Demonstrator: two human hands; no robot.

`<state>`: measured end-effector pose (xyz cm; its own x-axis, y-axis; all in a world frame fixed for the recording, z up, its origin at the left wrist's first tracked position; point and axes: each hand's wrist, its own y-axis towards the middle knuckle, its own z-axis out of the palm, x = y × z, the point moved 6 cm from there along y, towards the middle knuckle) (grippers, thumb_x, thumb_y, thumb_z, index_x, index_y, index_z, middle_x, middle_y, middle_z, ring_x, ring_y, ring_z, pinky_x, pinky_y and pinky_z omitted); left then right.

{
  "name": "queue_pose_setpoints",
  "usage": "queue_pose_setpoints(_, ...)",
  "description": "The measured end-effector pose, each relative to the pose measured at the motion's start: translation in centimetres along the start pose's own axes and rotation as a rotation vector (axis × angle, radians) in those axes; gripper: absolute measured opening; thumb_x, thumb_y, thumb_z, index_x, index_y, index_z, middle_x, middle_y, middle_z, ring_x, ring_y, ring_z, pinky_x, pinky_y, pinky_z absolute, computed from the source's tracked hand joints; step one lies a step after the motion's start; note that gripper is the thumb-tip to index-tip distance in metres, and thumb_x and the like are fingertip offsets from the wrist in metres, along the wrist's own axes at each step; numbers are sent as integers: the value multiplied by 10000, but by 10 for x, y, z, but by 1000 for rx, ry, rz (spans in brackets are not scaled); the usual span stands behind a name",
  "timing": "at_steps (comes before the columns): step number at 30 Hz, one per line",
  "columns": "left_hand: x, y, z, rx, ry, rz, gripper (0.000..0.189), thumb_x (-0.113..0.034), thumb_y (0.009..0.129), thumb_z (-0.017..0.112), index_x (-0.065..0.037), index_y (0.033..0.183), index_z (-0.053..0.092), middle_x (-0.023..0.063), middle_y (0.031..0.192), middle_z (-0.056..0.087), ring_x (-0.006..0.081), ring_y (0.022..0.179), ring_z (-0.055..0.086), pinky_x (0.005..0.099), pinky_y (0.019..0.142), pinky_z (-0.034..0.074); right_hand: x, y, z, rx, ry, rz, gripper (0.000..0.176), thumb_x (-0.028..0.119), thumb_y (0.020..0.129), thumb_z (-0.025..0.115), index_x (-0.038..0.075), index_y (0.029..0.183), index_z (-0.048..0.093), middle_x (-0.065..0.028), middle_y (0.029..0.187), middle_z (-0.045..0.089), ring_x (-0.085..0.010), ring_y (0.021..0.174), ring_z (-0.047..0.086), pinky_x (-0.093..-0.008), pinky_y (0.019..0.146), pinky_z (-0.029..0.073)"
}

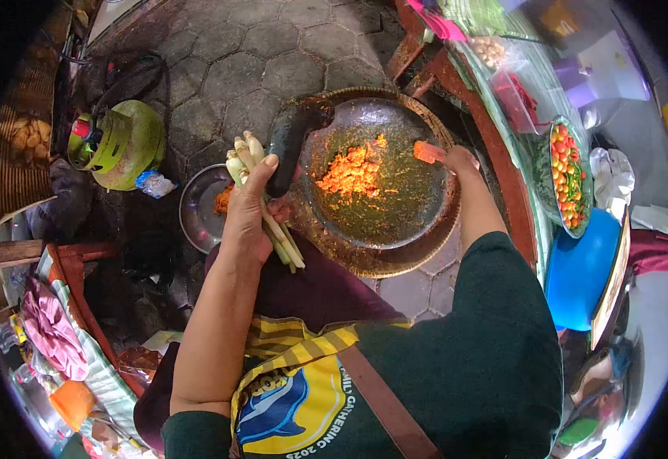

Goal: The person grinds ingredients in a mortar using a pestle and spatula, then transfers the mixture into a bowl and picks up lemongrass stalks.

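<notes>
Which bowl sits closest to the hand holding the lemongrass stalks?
The small steel bowl beside the left hand and its lemongrass stalks: shiny metal, orange paste inside. The blue bowl and chilli dish sit far to the right.

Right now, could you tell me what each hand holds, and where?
Left hand grips lemongrass stalks mid-length; right hand pinches an orange piece by its end.

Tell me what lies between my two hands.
In the head view, the dark grinding dish with a heap of orange paste lies between the left hand, gripping lemongrass, and the right hand, holding an orange scraper.
</notes>
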<state>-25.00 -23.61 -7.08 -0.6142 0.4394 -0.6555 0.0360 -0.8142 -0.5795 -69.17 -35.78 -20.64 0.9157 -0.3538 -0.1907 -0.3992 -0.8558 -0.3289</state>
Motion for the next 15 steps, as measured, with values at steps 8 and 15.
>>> queue_pose_setpoints(8, -1, 0, 7, 44, 18, -13, 340, -296, 761, 658, -123, 1006, 496, 28, 817, 610, 38, 510, 413, 187, 448, 344, 138, -10, 32, 202, -139, -229, 259, 201, 791, 540, 168, 1021, 655, -99, 1072, 618, -268, 991, 595, -488, 908, 375)
queue_pose_setpoints(15, 2, 2, 9, 107, 94, -63, 407, -361, 763, 639, -182, 1077, 451, 24, 905, 614, 41, 606, 456, 180, 512, 342, 132, -21, 5, 69, -282, -608, 225, 354, 775, 582, 248, 953, 670, -73, 944, 649, -261, 915, 606, -501, 930, 292)
